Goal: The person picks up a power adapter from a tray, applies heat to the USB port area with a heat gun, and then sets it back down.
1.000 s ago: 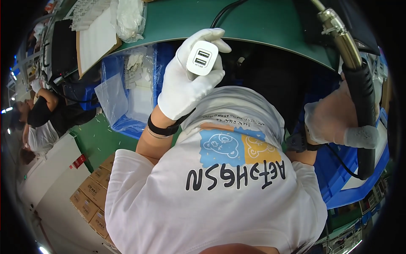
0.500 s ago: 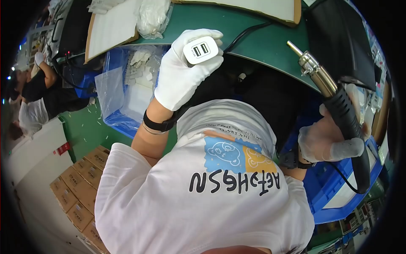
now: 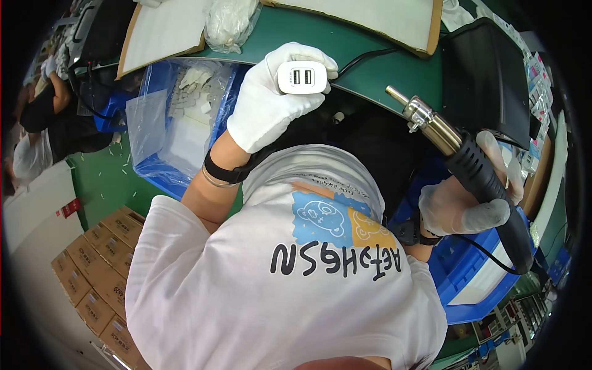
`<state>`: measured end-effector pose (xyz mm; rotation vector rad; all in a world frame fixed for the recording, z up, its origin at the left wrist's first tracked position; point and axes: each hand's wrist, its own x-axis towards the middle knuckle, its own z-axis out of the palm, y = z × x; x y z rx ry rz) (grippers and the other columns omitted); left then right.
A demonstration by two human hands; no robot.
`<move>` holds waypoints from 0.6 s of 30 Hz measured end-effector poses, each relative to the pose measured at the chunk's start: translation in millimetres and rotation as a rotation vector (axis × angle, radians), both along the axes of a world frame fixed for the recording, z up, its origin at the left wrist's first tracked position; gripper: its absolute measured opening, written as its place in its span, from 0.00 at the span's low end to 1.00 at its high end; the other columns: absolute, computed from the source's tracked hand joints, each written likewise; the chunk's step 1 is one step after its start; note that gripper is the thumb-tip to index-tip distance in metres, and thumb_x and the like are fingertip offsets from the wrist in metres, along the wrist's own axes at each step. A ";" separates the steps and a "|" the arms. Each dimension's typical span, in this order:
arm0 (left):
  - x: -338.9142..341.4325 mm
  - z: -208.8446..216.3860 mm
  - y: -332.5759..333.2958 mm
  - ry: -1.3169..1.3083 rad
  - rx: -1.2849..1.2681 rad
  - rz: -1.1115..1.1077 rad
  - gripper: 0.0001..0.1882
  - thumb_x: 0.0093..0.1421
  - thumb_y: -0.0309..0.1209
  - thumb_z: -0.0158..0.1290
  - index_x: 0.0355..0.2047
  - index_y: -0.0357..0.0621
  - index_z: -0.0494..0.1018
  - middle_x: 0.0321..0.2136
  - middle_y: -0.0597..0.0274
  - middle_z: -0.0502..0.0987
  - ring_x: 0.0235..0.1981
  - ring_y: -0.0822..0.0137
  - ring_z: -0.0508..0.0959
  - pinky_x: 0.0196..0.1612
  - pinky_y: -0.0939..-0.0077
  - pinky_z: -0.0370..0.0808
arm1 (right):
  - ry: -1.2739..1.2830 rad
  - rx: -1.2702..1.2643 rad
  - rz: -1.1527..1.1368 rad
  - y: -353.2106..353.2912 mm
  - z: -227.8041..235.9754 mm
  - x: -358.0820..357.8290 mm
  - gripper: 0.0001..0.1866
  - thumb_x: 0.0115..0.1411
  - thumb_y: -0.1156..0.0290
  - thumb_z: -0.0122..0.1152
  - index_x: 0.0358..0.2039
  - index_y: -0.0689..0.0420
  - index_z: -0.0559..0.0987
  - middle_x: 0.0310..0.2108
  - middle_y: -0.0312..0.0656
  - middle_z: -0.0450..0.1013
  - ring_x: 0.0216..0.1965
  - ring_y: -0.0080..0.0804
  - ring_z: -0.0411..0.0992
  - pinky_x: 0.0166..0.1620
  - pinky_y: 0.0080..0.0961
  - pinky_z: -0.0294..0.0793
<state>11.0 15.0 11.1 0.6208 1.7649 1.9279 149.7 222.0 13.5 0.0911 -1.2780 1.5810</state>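
In a white cloth glove, my left hand (image 3: pixel 262 102) grips a small white USB charger (image 3: pixel 285 78) with rounded corners. Two dark USB ports face up, side by side. My right hand (image 3: pixel 453 206), in a thinner, translucent-looking glove, is wrapped around the black ribbed handle of a hot-air gun (image 3: pixel 481 169). The gun's metal barrel and narrow nozzle slant up and left, pointing towards the charger's side but well apart from it. A cord trails from the handle's end near my right wrist.
A green worktable (image 3: pixel 296 37) carries foam-lined cardboard trays (image 3: pixel 370 18), a clear plastic bag (image 3: pixel 228 24) and a black box-like device (image 3: pixel 487 80). Blue bins (image 3: pixel 166 176) flank me, the left one holding small white parts. Stacked cartons (image 3: pixel 102 262) stand behind left; another person works far left.
The charger has turned from tilted to nearly level and shifted slightly right. The hot-air gun and right hand have moved left in view, the nozzle lower and nearer the charger.
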 end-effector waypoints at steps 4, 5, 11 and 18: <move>1.3 2.1 1.9 -0.011 0.038 -0.024 0.20 0.42 0.11 0.53 0.37 0.40 0.72 0.35 0.59 0.76 0.34 0.71 0.77 0.40 0.80 0.74 | 0.069 0.002 0.142 4.3 1.2 2.2 0.27 0.58 0.48 0.57 0.47 0.56 0.70 0.36 0.59 0.75 0.28 0.34 0.76 0.30 0.24 0.80; 1.4 3.0 2.3 -0.034 0.052 -0.028 0.20 0.42 0.11 0.54 0.36 0.40 0.72 0.35 0.59 0.76 0.34 0.71 0.77 0.40 0.80 0.74 | 0.074 0.007 0.174 4.8 2.4 2.5 0.27 0.59 0.48 0.56 0.49 0.57 0.70 0.37 0.60 0.75 0.28 0.35 0.77 0.30 0.25 0.80; -2.4 5.9 2.8 -0.163 0.052 -0.098 0.21 0.42 0.11 0.53 0.38 0.40 0.72 0.36 0.60 0.76 0.34 0.71 0.77 0.40 0.79 0.75 | 0.056 0.014 0.095 0.7 14.8 -1.8 0.27 0.60 0.48 0.55 0.49 0.58 0.69 0.37 0.60 0.75 0.27 0.34 0.77 0.28 0.23 0.80; -3.1 1.1 4.2 -0.228 0.156 -0.207 0.22 0.44 0.10 0.51 0.41 0.41 0.72 0.36 0.61 0.77 0.35 0.72 0.77 0.39 0.77 0.78 | 0.067 -0.038 0.038 -3.9 19.6 -1.5 0.28 0.61 0.49 0.53 0.48 0.62 0.69 0.34 0.58 0.76 0.24 0.28 0.75 0.28 0.16 0.78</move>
